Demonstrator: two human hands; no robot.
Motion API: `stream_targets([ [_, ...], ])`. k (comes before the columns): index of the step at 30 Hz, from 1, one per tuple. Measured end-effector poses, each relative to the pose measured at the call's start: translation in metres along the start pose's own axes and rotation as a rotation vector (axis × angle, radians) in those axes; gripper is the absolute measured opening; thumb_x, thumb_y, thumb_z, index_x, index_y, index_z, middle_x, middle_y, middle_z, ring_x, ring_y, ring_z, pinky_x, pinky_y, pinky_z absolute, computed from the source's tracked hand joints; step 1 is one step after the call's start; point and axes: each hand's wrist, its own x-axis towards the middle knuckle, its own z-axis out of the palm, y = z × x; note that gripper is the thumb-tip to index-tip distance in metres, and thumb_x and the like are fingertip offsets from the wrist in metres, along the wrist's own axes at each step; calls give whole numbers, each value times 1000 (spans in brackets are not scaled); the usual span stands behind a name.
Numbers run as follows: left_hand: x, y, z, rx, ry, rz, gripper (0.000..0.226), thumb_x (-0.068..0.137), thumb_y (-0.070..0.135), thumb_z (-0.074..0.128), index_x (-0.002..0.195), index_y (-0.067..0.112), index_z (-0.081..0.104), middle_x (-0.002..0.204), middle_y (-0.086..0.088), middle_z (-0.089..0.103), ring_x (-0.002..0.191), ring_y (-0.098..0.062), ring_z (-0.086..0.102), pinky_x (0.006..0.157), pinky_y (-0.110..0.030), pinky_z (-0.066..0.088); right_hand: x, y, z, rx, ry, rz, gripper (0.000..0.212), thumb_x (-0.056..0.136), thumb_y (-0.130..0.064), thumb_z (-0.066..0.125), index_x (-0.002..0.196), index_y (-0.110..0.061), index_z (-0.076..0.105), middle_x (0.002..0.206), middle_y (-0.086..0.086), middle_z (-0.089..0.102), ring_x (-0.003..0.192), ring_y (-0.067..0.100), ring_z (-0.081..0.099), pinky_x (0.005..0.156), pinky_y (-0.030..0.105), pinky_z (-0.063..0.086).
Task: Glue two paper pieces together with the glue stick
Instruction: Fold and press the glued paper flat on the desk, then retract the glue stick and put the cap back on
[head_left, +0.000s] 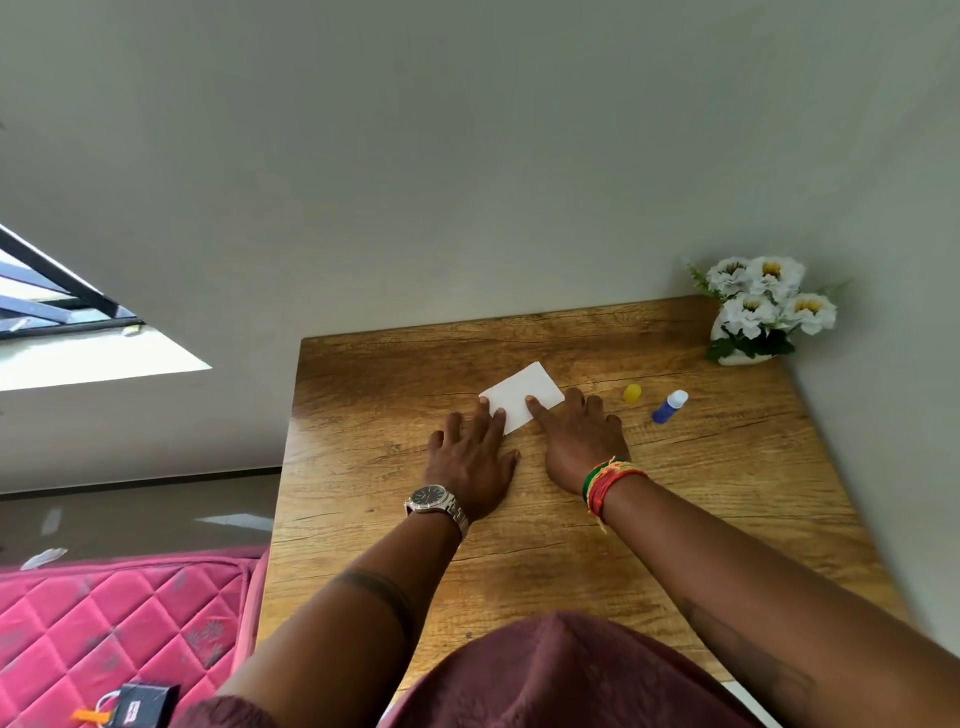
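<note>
A white paper rectangle (524, 391) lies flat on the wooden table (727, 467), far of centre. My left hand (470, 457), a watch on its wrist, rests palm down with its fingertips on the paper's near left edge. My right hand (579, 436), with coloured threads on the wrist, presses its index fingertip on the paper's near right part. To the right lies a blue glue stick (669, 406) with its white tip bare. Its yellow cap (631, 393) stands apart, between the stick and my right hand. I cannot tell whether the paper is one sheet or two stacked.
A white vase of white flowers (763, 312) stands in the table's far right corner against the grey wall. A pink quilted mattress (119, 623) lies left of the table, with a small black bag (140, 704) on it.
</note>
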Motion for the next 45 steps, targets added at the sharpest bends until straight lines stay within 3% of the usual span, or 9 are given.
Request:
stream_targets([
  [10,6,-2,-6,27,7,30,60,98,54,24,153,30,26,167,-4,21,141,-39,31,106,-58,37,-6,6,6,37,52,84,74,85,-31,51,152,-15,25,143,11,35,126,33,38,97,49,42],
  [16,4,0,-6,21,-2,19,61,100,54,28,155,29,24,168,-4,19,142,-39,27,108,-58,37,-10,6,9,-23,16,-11,79,89,-31,49,156,-40,8,143,18,32,126,38,38,95,51,41],
  [21,5,1,-11,7,-1,19,60,99,54,28,154,28,27,167,-5,22,141,-41,31,106,-58,38,-2,7,-1,22,18,85,71,87,-29,50,152,-17,25,146,12,34,130,34,36,98,49,44],
  [24,6,5,-17,21,-17,15,58,100,51,31,153,26,31,166,-8,25,140,-41,33,108,-56,37,-2,2,-5,75,-7,108,75,88,-30,51,155,-21,20,153,13,28,136,35,32,103,51,41],
  [27,8,11,-20,48,22,23,54,101,49,34,146,22,42,161,-11,34,137,-38,39,107,-52,38,-10,0,4,44,45,-31,74,94,-26,45,160,-24,10,164,14,14,146,38,21,113,53,32],
  [30,13,14,-26,67,54,46,47,100,46,38,138,20,50,153,-10,44,133,-37,44,104,-50,40,-15,4,10,32,49,-117,69,96,-28,42,160,-26,16,167,8,15,152,35,13,118,51,23],
  [34,19,19,-34,-66,49,45,49,99,43,41,144,22,41,150,-7,49,129,-39,50,103,-50,41,-6,11,1,19,44,-1,70,93,-34,45,158,-21,22,159,9,26,146,36,23,116,51,26],
  [40,22,24,-37,-141,97,58,41,100,39,43,136,21,48,138,-8,59,122,-38,55,101,-49,44,20,19,-19,61,4,68,69,89,-32,50,153,-15,30,149,12,36,134,35,36,106,48,36],
  [45,32,42,-45,-215,205,92,34,100,35,47,128,19,56,124,-7,65,111,-33,61,90,-44,50,15,21,-21,124,162,103,47,93,-23,52,139,-15,50,139,12,48,125,33,47,99,45,43],
])
